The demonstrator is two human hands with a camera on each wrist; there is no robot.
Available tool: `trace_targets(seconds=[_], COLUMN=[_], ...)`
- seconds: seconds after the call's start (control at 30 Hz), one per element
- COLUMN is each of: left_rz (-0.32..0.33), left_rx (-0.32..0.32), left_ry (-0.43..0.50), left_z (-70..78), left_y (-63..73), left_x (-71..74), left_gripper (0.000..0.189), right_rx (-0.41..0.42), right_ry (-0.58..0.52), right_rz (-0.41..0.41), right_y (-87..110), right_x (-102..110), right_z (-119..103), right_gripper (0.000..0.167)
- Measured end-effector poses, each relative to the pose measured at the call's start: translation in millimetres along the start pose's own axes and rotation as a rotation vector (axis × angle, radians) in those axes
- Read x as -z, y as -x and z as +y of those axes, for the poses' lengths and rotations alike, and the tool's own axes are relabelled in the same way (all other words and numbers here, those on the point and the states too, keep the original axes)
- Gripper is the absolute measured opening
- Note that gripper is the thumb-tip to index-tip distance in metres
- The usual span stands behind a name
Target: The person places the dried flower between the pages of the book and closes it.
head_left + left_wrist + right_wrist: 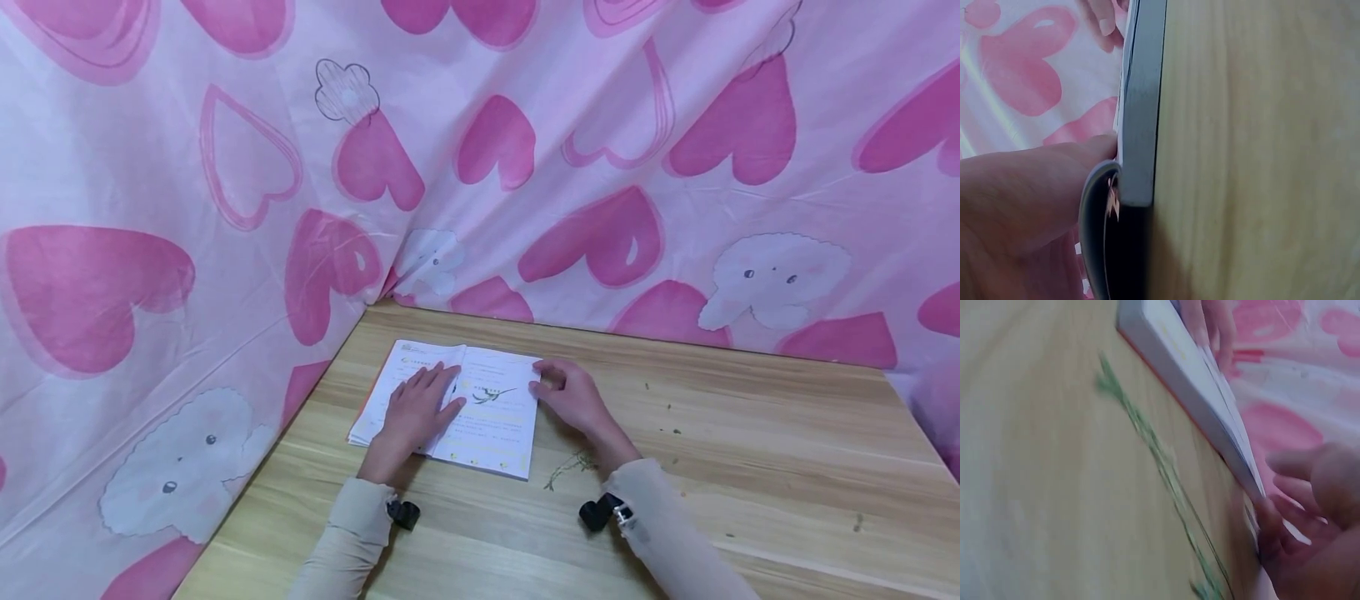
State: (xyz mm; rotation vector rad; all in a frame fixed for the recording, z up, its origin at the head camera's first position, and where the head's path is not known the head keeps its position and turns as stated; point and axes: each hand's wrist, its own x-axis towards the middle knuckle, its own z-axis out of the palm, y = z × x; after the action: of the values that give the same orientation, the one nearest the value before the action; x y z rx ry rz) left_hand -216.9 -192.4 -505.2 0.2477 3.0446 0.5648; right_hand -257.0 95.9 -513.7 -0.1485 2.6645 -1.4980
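The left hand (416, 408) lay flat with its fingers spread over the left page and the middle fold, gripping nothing. The right hand (573, 398) curved its thumb and fingers at the right edge of the book (487, 446), near its far corner; whether it pinched a page, I could not tell.

The book lay spread on the tabletop (465, 533) between the hands. Its fold ran away from the person, leaning a little to the right, and the spread was broad from left to right, its right end slightly nearer the person. Yellow marks lined the near edge of the right page.

A thin green sprig (491, 397) rested on that page, its long axis slanting from near left to far right. A second, looser sprig (567, 468) lay on the wood just beside the book's near right corner, slanting the same way, with the right wrist partly over it.

The left hand hid much of the left page. Black devices (405, 514) sat at both wrists, by the pale sleeves (341, 525). Small bits (677, 432) dotted the wood farther right. A pink heart-printed cloth (172, 183) hung beyond the left and far edges.
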Motion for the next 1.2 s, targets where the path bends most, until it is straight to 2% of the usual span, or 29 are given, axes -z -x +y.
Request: trace_targets(seconds=[0.17, 0.23, 0.33, 0.43, 0.53, 0.63, 0.7, 0.77, 0.83, 0.9, 0.97, 1.03, 1.2], left_rz=[0.004, 0.015, 0.065, 0.160, 0.263, 0.305, 0.277, 0.209, 0.120, 0.039, -0.007, -0.025, -0.019], left_rx=[0.006, 0.004, -0.011, -0.064, -0.162, -0.274, -0.344, -0.403, -0.438, -0.436, -0.420, -0.399, -0.389], left_ry=[-0.016, -0.016, -0.026, -0.049, -0.074, -0.078, -0.068, -0.030, 0.018, 0.060, 0.083, 0.085, 0.063], left_z=[0.4, 1.5, 4.7, 9.5, 16.5, 27.4, 36.0, 44.5, 52.1, 59.0, 64.4, 67.9, 70.9], left_y=[-1.6, -1.6, -0.9, -0.4, -0.7, 0.2, 1.9, 5.1, 8.6, 12.2, 14.5, 15.4, 15.5], left_x=[-4.1, -5.1, -5.7, -6.3, -8.5, -11.6, -14.4, -17.9, -21.6, -24.4, -26.5, -27.7, -28.8], left_gripper=[0.065, 0.065, 0.061, 0.053, 0.041, 0.030, 0.024, 0.017, 0.020, 0.035, 0.048, 0.056, 0.054], right_rx=[0.037, 0.057, 0.081, 0.094, 0.100, 0.104, 0.106, 0.123, 0.133, 0.148, 0.151, 0.150, 0.153], right_ry=[0.044, 0.053, 0.059, 0.059, 0.065, 0.075, 0.078, 0.087, 0.097, 0.109, 0.114, 0.115, 0.110], right_rz=[-0.118, -0.141, -0.153, -0.153, -0.154, -0.157, -0.155, -0.151, -0.148, -0.145, -0.146, -0.148, -0.153], right_y=[1.8, 2.7, 3.9, 4.9, 5.1, 4.9, 5.0, 5.3, 5.9, 6.4, 6.9, 7.6, 8.8], right_x=[13.8, 14.9, 14.1, 12.0, 9.6, 7.7, 7.3, 7.9, 8.7, 9.6, 10.3, 10.7, 10.6], right_z=[7.6, 9.7, 11.4, 12.2, 12.7, 13.7, 14.1, 14.7, 15.0, 15.2, 15.3, 15.8, 18.0], right_gripper=[0.059, 0.061, 0.060, 0.059, 0.060, 0.060, 0.060, 0.059, 0.059, 0.058, 0.058, 0.058, 0.059])
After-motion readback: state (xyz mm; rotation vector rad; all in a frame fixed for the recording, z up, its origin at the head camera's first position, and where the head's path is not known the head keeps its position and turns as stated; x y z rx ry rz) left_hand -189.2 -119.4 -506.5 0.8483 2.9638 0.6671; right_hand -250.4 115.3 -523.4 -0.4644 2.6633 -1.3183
